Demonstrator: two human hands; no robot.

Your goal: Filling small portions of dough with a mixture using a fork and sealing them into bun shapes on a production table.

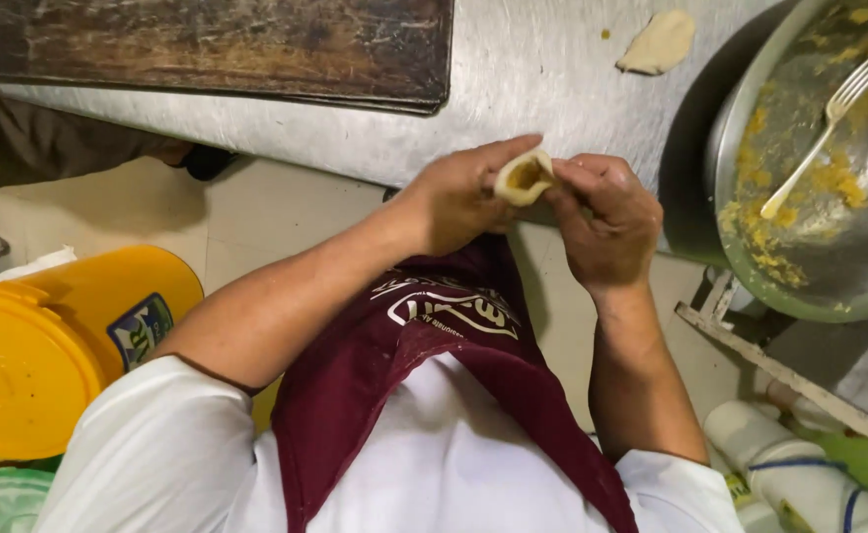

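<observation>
Kitchen, steel counter (552,79), filling bowl (838,257)

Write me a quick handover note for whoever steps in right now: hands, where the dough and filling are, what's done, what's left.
Left hand and right hand: both pinch one small dough piece at the counter edge.
Dough piece: folded into a pocket, yellow filling visible in the open top; edge not yet fully sealed.
Filling: remains smeared in the metal bowl at right, with a fork lying in it.
Spare flat dough piece lies on the counter, unfilled.
Left: finish closing this one; the spare is untouched.
</observation>
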